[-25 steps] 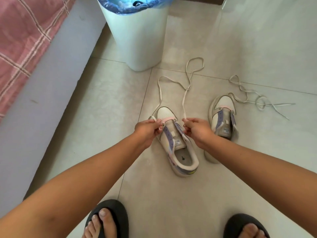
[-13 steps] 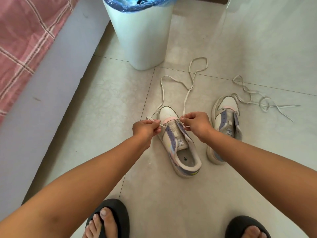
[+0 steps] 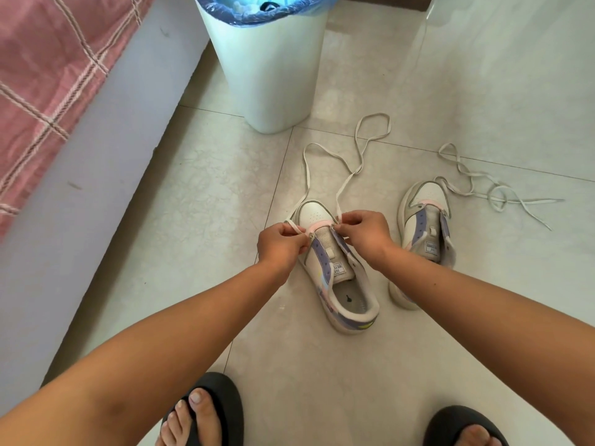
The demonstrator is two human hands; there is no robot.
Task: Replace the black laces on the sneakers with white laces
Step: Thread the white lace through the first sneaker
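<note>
Both grips clamped on the flat white cotton lace [image 3: 306,175] at the toe eyelets of the near white-and-lilac sneaker [image 3: 335,268] on the tiled floor, left hand [image 3: 280,241], right hand [image 3: 363,231]; lace is light, limp, slippery—pinch near the stiff tips.

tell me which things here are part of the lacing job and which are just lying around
Job: near sneaker; white lace pinched by left hand and right hand; second sneaker; loose lace.

Lying about: bin; checked bedding; black sandals.
</note>
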